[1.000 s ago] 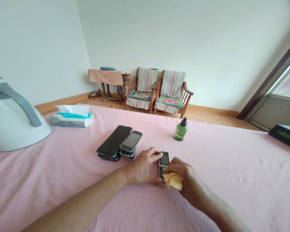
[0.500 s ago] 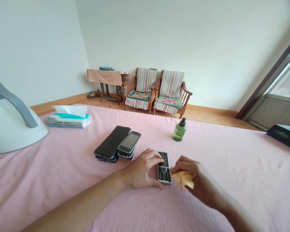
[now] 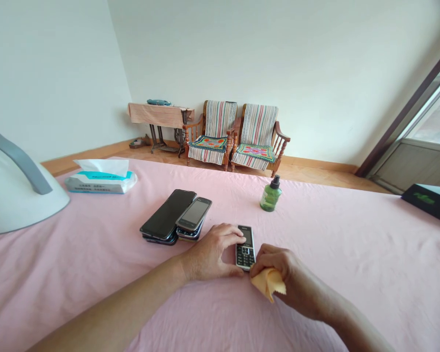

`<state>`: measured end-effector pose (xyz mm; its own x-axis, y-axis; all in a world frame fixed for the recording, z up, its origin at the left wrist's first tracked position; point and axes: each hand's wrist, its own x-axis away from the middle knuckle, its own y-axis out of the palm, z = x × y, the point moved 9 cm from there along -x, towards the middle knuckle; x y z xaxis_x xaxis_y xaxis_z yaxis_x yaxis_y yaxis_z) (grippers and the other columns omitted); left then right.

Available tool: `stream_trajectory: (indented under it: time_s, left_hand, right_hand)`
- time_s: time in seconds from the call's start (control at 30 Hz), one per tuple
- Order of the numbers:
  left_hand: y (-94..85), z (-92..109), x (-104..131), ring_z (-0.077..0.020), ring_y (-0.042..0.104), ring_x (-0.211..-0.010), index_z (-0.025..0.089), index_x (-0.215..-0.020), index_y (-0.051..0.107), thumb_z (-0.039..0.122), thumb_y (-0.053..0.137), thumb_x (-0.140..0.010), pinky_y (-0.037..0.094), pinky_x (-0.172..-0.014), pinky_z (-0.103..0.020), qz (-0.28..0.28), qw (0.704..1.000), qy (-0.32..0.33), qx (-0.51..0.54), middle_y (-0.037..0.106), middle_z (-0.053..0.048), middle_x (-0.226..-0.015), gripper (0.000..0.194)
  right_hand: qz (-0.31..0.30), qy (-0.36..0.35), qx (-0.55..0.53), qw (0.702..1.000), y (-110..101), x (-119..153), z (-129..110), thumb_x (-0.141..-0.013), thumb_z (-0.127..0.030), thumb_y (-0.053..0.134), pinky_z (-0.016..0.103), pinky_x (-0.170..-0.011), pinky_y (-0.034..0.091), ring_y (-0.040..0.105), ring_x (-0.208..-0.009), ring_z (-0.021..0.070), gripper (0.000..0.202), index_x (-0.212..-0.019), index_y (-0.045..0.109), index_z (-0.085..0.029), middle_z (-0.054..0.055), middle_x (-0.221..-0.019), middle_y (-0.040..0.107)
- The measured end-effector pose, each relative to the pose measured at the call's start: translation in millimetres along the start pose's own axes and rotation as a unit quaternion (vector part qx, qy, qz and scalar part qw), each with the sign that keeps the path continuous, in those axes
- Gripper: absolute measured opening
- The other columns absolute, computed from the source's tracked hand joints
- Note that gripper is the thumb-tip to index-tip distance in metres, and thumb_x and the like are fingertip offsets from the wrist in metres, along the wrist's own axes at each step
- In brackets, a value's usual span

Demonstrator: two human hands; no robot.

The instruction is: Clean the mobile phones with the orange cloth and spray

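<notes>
A black keypad phone (image 3: 246, 256) with a silver edge lies face up on the pink tablecloth. My left hand (image 3: 209, 253) steadies it from the left: the fingertips rest on its screen and the thumb is at its lower edge. In my right hand (image 3: 280, 262) a yellow cleaning cloth (image 3: 269, 283) is pinched, its folds hanging below the fingers. The cloth and fingertips are at the phone's lower right corner. Left of the keypad phone are two stacks of phones, topped by a large black smartphone (image 3: 168, 213) and a smaller grey phone (image 3: 194, 213).
A green spray bottle (image 3: 270, 196) stands behind the keypad phone. At the left are a tissue pack (image 3: 100, 182) and a white kettle-like vessel (image 3: 18, 195) with a grey handle. A black box (image 3: 429, 203) sits at the right edge of the pink tablecloth (image 3: 352, 254).
My right hand has moved with the cloth down and left, from the phone's right side to its lower right corner. The left hand stays on the phone. The view has shifted slightly.
</notes>
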<state>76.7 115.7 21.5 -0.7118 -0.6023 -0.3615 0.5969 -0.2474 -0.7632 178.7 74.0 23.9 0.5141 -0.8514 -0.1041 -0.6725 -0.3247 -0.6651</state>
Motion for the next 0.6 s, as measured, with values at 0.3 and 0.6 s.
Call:
stream_trajectory:
  time_s: [0.3, 0.6]
  left_hand:
    - [1.8, -2, 0, -0.0278, 0.053, -0.108, 0.016, -0.113, 0.063, 0.047, 0.079, -0.064, 0.041, -0.096, -0.041, 0.003, 1.0, 0.003, 0.002, 0.059, -0.012, -0.115, 0.06]
    - [1.7, -5, 1, -0.0269, 0.054, -0.106, 0.018, -0.111, 0.064, 0.046, 0.081, -0.061, 0.043, -0.095, -0.04, 0.023, 0.999, 0.006, 0.033, 0.06, -0.011, -0.113, 0.06]
  right_hand:
    - [0.103, -0.008, 0.012, 0.995, -11, -7, 15, -0.064, 0.007, 0.053, 0.022, -0.062, 0.04, 0.057, -0.068, 0.0111, 0.034, -0.081, 0.068, -0.018, 0.001, -0.08, 0.058]
    - [0.1, 0.0, 0.021, 0.995, -8, -9, 11, -0.062, 0.009, 0.05, 0.02, -0.059, 0.039, 0.056, -0.065, 0.0105, 0.037, -0.077, 0.07, -0.019, 0.001, -0.076, 0.057]
